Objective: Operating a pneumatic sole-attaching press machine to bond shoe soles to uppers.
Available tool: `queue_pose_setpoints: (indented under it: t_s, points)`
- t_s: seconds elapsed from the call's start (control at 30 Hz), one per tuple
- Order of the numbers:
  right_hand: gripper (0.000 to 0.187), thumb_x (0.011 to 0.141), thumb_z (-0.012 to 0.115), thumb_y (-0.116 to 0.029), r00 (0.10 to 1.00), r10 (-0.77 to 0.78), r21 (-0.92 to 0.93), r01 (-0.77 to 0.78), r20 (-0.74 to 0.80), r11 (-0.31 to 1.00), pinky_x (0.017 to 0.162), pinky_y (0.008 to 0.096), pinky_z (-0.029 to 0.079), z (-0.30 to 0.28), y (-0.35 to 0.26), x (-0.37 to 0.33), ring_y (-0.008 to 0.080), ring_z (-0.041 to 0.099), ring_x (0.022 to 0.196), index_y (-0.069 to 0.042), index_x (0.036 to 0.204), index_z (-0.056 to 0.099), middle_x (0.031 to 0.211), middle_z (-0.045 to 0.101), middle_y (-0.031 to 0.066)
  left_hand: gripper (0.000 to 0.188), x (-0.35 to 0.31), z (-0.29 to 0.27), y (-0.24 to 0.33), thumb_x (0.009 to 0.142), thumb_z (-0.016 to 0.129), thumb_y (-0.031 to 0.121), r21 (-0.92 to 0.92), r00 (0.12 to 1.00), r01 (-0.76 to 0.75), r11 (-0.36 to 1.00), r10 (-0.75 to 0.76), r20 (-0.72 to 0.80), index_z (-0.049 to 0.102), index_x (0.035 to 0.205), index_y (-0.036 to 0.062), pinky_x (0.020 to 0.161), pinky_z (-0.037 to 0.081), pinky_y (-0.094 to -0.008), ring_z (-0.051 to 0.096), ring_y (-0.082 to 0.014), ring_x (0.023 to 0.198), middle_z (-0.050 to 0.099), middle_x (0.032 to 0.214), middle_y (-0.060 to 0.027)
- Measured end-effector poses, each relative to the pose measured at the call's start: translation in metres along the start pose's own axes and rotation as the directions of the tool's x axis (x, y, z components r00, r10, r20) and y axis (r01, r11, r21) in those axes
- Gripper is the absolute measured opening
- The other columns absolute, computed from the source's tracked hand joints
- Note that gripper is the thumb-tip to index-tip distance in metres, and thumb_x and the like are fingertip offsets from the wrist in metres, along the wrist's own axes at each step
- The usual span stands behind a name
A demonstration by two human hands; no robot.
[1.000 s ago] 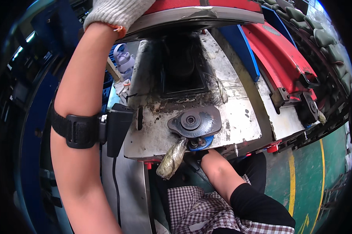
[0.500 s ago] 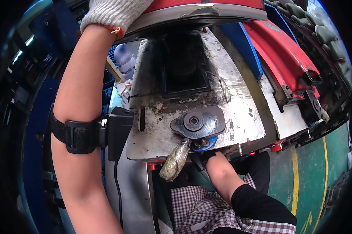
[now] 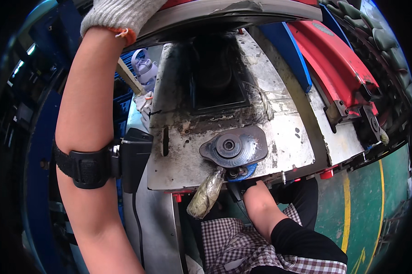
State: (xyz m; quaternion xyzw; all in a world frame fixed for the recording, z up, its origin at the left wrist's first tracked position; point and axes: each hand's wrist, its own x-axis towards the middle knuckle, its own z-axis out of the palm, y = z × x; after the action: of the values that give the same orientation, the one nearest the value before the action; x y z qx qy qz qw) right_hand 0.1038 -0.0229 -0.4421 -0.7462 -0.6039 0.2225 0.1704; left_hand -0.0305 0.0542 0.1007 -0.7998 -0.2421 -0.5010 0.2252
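While the disc sits flat on the plate, the scene reads outward from it:

Disc: dark metal disc (image 3: pixel 233 147) with a round hub, lying flat near the front edge of the worn steel plate (image 3: pixel 288 137); it appears seated there so the part under it can be reached from below.
Right hand: right hand (image 3: pixel 247 185) at 6 o'clock of the disc, tucked under the plate edge, in a dark glove; it touches a blue-rimmed part (image 3: pixel 242 172) just below the disc; whether the fingers are clenched or loose I cannot tell, since the edge hides them.
Bag: clear wrapped bundle (image 3: pixel 207 194) hanging at 7 o'clock of the disc, just beside the right hand.
Left hand: left hand (image 3: pixel 119 16) at 11 o'clock, far above, in a white knit glove, lying on the machine's grey upper rim (image 3: pixel 224 11), likely bracing the body; the fingers run out of view, so its grasp cannot be told.
Strap: black band (image 3: pixel 85 166) on the left forearm, carrying a black box (image 3: pixel 133 157).
Opening: dark square recess (image 3: pixel 217 80) at 12 o'clock of the disc.
Guard: red guard (image 3: pixel 338 68) at 2 o'clock.
Floor: green floor (image 3: pixel 365 214) with a yellow line at 4 o'clock.
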Motion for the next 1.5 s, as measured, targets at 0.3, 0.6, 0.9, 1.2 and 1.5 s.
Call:
queue_pose_setpoints:
  t_s: [0.3, 0.6, 0.9, 1.2, 1.5]
  points:
    - [0.057, 0.094, 0.068, -0.017, 0.999, -0.051, -0.004, 0.051, -0.008, 0.999, 0.121, 0.0467, 0.036, 0.014, -0.016, -0.027, 0.0384, 0.05, 0.139, -0.004, 0.148, 0.054, 0.15, 0.056, 0.0228, 0.039, 0.009, -0.001, -0.001, 0.098, 0.064, 0.029, 0.04, 0.995, 0.077, 0.996, -0.079, 0.059, 0.07, 0.123, -0.0001, 0.097, 0.053, -0.0409, 0.069, -0.0359, 0.11, 0.072, 0.119, -0.0232]
    - [0.058, 0.094, 0.068, -0.016, 0.999, -0.039, 0.022, 0.039, 0.001, 0.999, 0.122, 0.0466, 0.034, 0.009, -0.012, -0.003, 0.0382, 0.048, 0.142, -0.004, 0.149, 0.053, 0.152, 0.054, 0.0229, 0.04, -0.002, 0.005, 0.005, 0.098, 0.066, 0.027, 0.003, 1.0, 0.008, 1.0, -0.008, -0.02, 0.069, 0.125, -0.0017, 0.098, 0.054, -0.0398, 0.07, -0.0352, 0.11, 0.072, 0.12, -0.0227]
    - [0.026, 0.09, 0.07, -0.01, 0.948, -0.315, 0.494, 0.299, -0.053, 0.817, 0.094, 0.0467, 0.055, -0.087, -0.079, -0.136, 0.0373, 0.07, 0.11, -0.006, 0.115, 0.074, 0.115, 0.074, 0.014, 0.039, 0.023, -0.003, -0.015, 0.099, 0.07, 0.024, -0.471, 0.957, 0.281, 0.836, -0.21, 0.2, 0.068, 0.128, -0.0022, 0.094, 0.058, -0.039, 0.071, -0.0311, 0.108, 0.071, 0.122, -0.0212]
    - [0.027, 0.083, 0.073, -0.004, 0.353, -0.725, -0.045, 0.883, -0.591, 0.467, 0.083, 0.0439, 0.056, -0.326, -0.127, -0.121, 0.0359, 0.071, 0.093, -0.004, 0.111, 0.074, 0.101, 0.073, 0.016, 0.03, 0.071, -0.012, -0.023, 0.091, 0.073, 0.035, 0.234, 0.994, 0.106, 0.966, -0.104, -0.021, 0.079, 0.107, 0.0106, 0.091, 0.057, -0.0453, 0.074, -0.0357, 0.101, 0.077, 0.106, -0.017]
    - [0.119, 0.074, 0.078, -0.064, 0.983, -0.134, -0.007, 0.134, -0.124, 0.991, 0.12, 0.0467, 0.043, -0.311, -0.219, 0.077, 0.0519, 0.043, 0.148, -0.002, 0.164, 0.033, 0.168, 0.024, 0.0356, 0.031, 0.018, -0.009, -0.008, 0.089, 0.077, 0.028, 0.155, 0.983, -0.032, 0.987, 0.059, -0.175, 0.076, 0.113, 0.0076, 0.088, 0.058, -0.0414, 0.073, -0.0277, 0.097, 0.076, 0.098, -0.013]
